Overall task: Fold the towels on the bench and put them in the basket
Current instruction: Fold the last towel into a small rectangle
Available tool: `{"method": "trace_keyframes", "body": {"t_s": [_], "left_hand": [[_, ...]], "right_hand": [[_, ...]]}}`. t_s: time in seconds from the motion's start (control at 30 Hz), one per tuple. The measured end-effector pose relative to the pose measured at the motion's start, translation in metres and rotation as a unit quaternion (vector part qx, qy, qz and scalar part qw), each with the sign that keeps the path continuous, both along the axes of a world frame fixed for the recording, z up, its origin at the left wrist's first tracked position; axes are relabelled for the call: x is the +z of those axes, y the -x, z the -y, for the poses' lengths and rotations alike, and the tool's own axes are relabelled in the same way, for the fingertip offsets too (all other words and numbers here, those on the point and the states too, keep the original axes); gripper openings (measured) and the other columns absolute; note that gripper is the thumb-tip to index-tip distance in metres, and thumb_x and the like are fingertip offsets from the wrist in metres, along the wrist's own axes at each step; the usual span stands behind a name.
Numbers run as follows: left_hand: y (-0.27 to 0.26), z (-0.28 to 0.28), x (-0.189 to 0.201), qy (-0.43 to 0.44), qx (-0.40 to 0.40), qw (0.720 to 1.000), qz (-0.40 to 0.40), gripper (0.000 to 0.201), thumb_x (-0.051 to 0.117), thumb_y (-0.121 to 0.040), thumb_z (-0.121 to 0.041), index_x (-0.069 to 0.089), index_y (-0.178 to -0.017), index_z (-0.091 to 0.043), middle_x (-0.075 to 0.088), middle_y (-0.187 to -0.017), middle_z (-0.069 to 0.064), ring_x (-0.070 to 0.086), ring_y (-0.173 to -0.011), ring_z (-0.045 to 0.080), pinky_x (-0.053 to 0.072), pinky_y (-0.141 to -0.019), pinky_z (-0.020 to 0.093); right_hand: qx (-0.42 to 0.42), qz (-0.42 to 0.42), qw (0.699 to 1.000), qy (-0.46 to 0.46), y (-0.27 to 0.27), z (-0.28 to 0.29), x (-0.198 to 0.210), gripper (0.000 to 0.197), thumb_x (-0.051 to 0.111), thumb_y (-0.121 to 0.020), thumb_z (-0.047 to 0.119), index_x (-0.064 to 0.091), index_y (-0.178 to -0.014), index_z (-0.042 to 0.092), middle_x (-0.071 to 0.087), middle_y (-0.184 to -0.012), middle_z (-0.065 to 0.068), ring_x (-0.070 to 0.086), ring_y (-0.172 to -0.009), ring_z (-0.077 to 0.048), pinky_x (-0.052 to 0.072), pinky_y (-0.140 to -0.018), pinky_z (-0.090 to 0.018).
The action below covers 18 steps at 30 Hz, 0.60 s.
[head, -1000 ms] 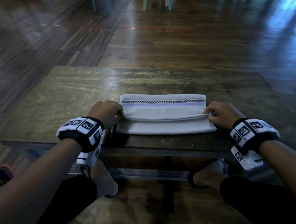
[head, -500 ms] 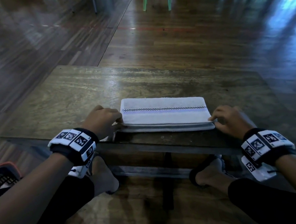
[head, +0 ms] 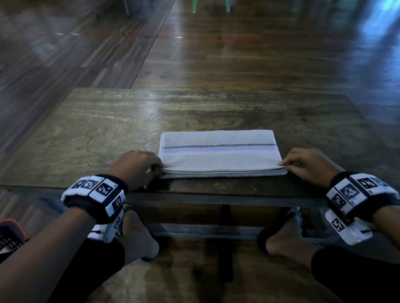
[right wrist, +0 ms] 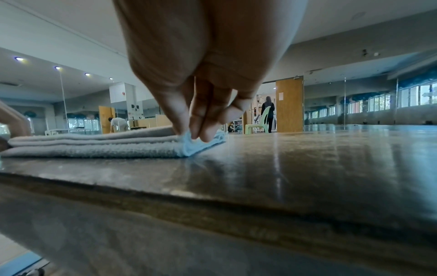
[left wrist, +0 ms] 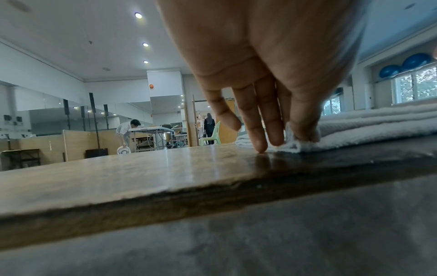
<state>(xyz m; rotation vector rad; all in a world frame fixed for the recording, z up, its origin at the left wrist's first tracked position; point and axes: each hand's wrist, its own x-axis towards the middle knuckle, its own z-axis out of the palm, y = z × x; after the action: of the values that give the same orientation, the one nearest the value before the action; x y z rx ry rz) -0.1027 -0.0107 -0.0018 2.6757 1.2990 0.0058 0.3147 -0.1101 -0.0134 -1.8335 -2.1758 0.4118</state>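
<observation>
Head view: folded white towel (head: 219,158) at worktop (head: 95,137) near edge; left hand (head: 136,168) at its 9 o'clock end, right hand (head: 309,165) at 3 o'clock; basket (head: 2,235) at 8 o'clock on floor.
Left wrist view: thumb and finger pinch the corner.
Right wrist view: fingertips (right wrist: 201,130) pinch the corner layers. Advice: grip all layers evenly and keep edges aligned.

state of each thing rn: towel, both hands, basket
towel: folded in layers, flat on the bench
left hand: pinches the towel's left near corner
right hand: pinches its right near corner
basket: on the floor at left, contents unclear
</observation>
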Motion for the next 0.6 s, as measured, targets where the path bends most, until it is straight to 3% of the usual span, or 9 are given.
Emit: {"method": "trace_keyframes", "body": {"t_s": [0.13, 0.3, 0.37, 0.47, 0.6], "left_hand": [[0.001, 0.000, -0.001, 0.004, 0.007, 1.000, 0.009, 0.019, 0.066, -0.084, -0.027, 0.070, -0.102, -0.020, 0.070, -0.102, -0.002, 0.064, -0.090, 0.019, 0.050, -0.078, 0.033], [0.002, 0.001, -0.004, -0.015, -0.003, 1.000, 0.017, 0.018, 0.066, -0.084, -0.027, 0.071, -0.099, -0.018, 0.071, -0.100, 0.000, 0.065, -0.087, 0.021, 0.050, -0.075, 0.032], [0.003, 0.001, -0.004, -0.019, -0.013, 1.000, 0.012, 0.018, 0.065, -0.085, -0.029, 0.071, -0.099, -0.018, 0.071, -0.100, 0.000, 0.065, -0.086, 0.021, 0.047, -0.073, 0.030], [0.004, 0.005, -0.002, -0.033, -0.038, 0.999, 0.007, 0.032, 0.065, -0.081, -0.044, 0.070, -0.100, -0.019, 0.069, -0.101, -0.002, 0.065, -0.083, 0.022, 0.041, -0.069, 0.026], [-0.001, 0.008, 0.004, -0.014, -0.044, 0.996, -0.073, 0.046, 0.061, -0.079, -0.055, 0.062, -0.113, -0.023, 0.062, -0.115, -0.007, 0.060, -0.095, 0.019, 0.035, -0.077, 0.025]], "right_hand": [[-0.003, 0.006, 0.997, -0.071, 0.002, -0.001, 0.002, 0.018, 0.070, -0.078, 0.003, 0.072, -0.095, 0.006, 0.067, -0.092, -0.005, 0.061, -0.078, -0.015, 0.044, -0.073, -0.024], [0.049, 0.084, 0.994, -0.059, 0.002, 0.004, -0.006, 0.023, 0.074, -0.075, 0.008, 0.073, -0.098, 0.010, 0.068, -0.093, -0.009, 0.065, -0.081, -0.023, 0.055, -0.072, -0.040], [0.053, 0.097, 0.993, -0.046, 0.003, 0.005, -0.008, 0.029, 0.076, -0.073, 0.014, 0.072, -0.102, 0.011, 0.068, -0.095, -0.008, 0.065, -0.081, -0.022, 0.055, -0.071, -0.039], [0.064, 0.125, 0.988, -0.060, 0.005, 0.005, -0.007, 0.032, 0.080, -0.069, 0.017, 0.072, -0.099, 0.010, 0.068, -0.092, -0.007, 0.065, -0.079, -0.023, 0.052, -0.068, -0.033], [0.064, 0.163, 0.982, -0.070, 0.010, 0.001, -0.008, 0.024, 0.075, -0.072, 0.010, 0.071, -0.095, 0.009, 0.068, -0.093, -0.009, 0.064, -0.085, -0.028, 0.050, -0.072, -0.039]]}}
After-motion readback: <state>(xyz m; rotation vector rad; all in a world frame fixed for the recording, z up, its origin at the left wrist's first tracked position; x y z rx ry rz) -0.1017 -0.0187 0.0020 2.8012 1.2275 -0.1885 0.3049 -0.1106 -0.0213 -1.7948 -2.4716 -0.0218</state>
